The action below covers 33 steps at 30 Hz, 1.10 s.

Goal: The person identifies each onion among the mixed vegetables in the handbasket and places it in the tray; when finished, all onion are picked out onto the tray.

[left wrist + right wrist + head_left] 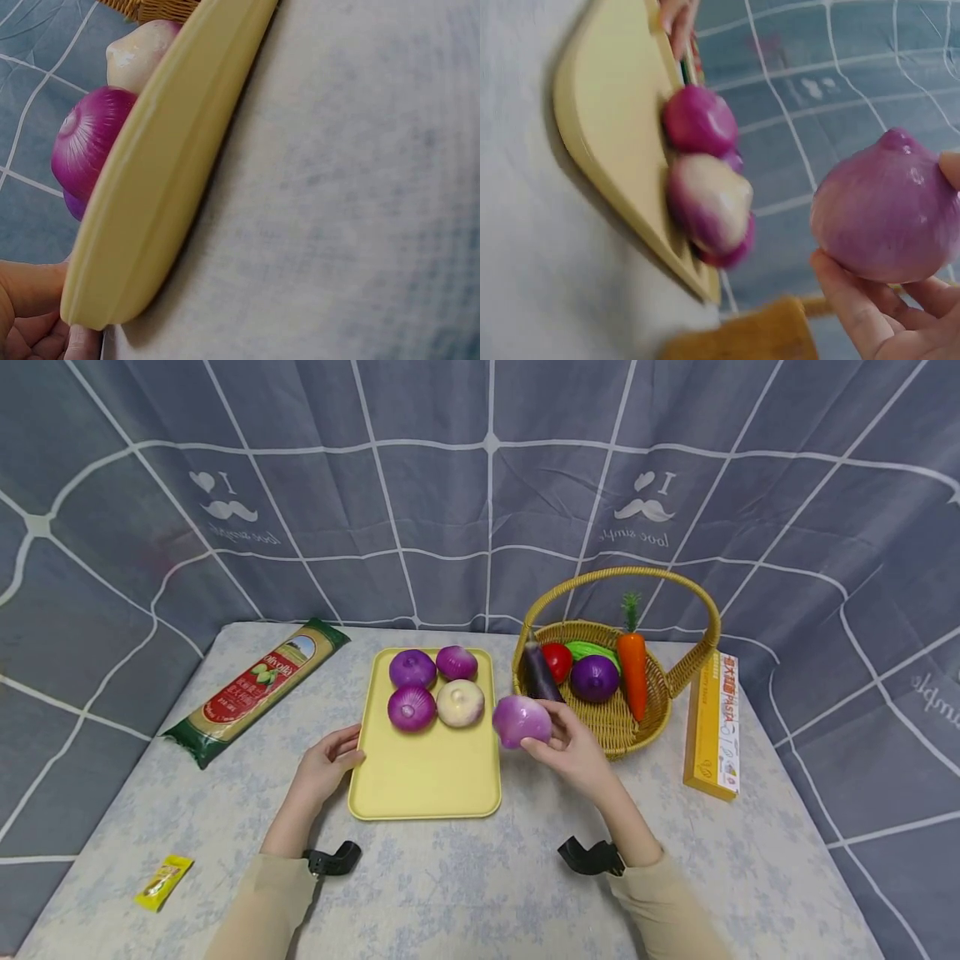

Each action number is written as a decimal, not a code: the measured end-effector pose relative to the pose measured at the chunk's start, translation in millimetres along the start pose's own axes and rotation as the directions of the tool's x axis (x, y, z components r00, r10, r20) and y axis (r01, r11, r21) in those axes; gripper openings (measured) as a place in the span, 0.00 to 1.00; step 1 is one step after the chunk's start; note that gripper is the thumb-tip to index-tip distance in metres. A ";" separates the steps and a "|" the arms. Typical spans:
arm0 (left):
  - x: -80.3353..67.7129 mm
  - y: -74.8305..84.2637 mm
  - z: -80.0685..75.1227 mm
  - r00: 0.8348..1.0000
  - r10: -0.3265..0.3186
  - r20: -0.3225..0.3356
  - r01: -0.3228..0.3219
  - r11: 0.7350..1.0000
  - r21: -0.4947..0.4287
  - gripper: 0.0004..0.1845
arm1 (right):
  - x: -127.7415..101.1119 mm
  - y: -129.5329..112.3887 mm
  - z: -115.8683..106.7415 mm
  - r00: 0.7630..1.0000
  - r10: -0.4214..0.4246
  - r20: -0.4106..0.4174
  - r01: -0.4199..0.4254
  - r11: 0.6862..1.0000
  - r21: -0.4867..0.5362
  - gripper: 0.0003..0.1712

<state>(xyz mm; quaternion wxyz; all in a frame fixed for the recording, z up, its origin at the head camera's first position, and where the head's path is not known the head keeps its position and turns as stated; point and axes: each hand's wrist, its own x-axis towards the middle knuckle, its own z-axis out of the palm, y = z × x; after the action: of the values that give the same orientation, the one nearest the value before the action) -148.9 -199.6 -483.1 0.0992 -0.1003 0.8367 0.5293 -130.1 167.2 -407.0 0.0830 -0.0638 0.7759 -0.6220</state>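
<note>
My right hand [573,750] grips a pale purple onion [522,722] between thumb and fingers, raised beside the tray's right edge. The right wrist view shows this onion [889,210] with its pointed tip upward. At the left edge of the yellow tray [423,785], my left hand [327,764] pinches the rim, thumb toward the top. Grouped in the tray's far half are a dark purple onion [412,669], a smaller magenta onion [457,662], a round magenta onion [411,708] and a whitish onion [461,703].
Behind my right hand stands a wicker basket [626,745] with an eggplant, tomato, carrot [633,672], purple onion and green vegetable; its tall handle arches above. A yellow pasta box [712,727] lies right of it. Left are a pasta packet [255,689] and small yellow sachet [164,882].
</note>
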 end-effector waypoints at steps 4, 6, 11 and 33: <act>-0.1 -0.3 0.6 1.000 0.003 0.002 -0.003 1.000 -0.002 0.28 | 2.5 4.2 19.9 0.998 -0.010 0.068 0.008 0.999 0.035 0.35; 0.1 -0.5 0.8 1.000 0.000 0.004 0.000 1.000 -0.001 0.28 | 3.9 6.2 28.2 0.995 -0.002 0.095 -0.002 0.999 0.050 0.35; 0.6 -0.1 0.1 1.000 -0.003 0.007 0.003 1.000 -0.003 0.28 | 9.6 10.0 48.2 0.989 0.031 0.142 -0.048 0.992 0.116 0.33; 1.0 -1.5 -0.4 1.000 -0.008 0.011 0.008 1.000 -0.012 0.29 | 34.2 25.0 116.0 0.966 0.216 0.141 -0.229 0.970 0.086 0.30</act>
<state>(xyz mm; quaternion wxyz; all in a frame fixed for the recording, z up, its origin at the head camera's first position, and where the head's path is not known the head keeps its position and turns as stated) -149.5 -200.6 -484.5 0.1055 -0.1013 0.8326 0.5342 -139.3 55.0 -457.7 0.2058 -0.0125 0.7384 -0.6420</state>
